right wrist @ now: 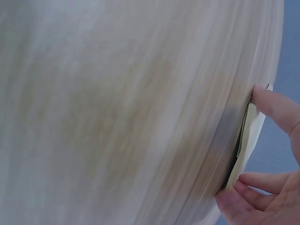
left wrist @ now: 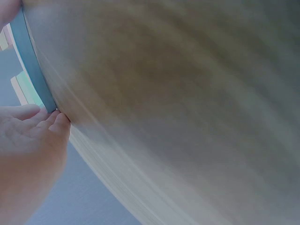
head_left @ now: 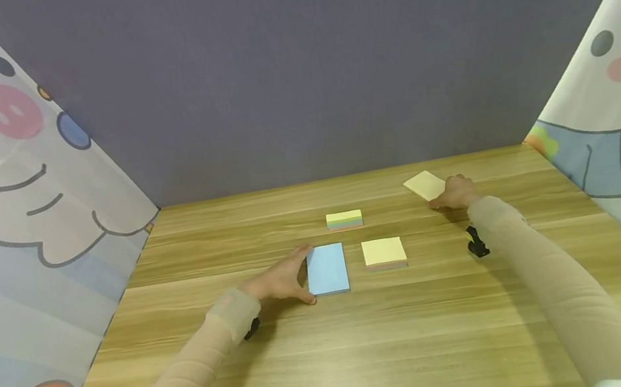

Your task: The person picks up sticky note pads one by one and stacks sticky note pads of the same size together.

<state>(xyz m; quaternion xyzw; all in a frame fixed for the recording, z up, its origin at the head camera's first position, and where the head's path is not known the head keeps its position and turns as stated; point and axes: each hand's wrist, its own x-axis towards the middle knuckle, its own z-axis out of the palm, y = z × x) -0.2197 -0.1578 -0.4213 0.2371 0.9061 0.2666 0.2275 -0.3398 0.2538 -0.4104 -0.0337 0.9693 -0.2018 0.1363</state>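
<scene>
My left hand [head_left: 282,280] spans the left side of a blue sticky note pad [head_left: 327,270], thumb at its near corner and fingers at its far corner. In the left wrist view, fingertips [left wrist: 58,121] press one end of the pad's blue edge [left wrist: 30,61], with the thumb at the other end. Farther back on the right, my right hand [head_left: 457,191] grips a thin pale yellow note pad [head_left: 425,186], which lies at an angle. The right wrist view shows that yellow pad [right wrist: 246,140] between thumb and fingers, with a dark gap under its edge.
Between the hands sits a square sticky note stack [head_left: 384,252], yellow on top with coloured layers below. Behind it lies a narrow multicoloured stack [head_left: 344,220]. The wooden table [head_left: 336,363] meets a dark grey panel [head_left: 322,71] at the back, with cartoon-printed sheets [head_left: 84,207] at both sides.
</scene>
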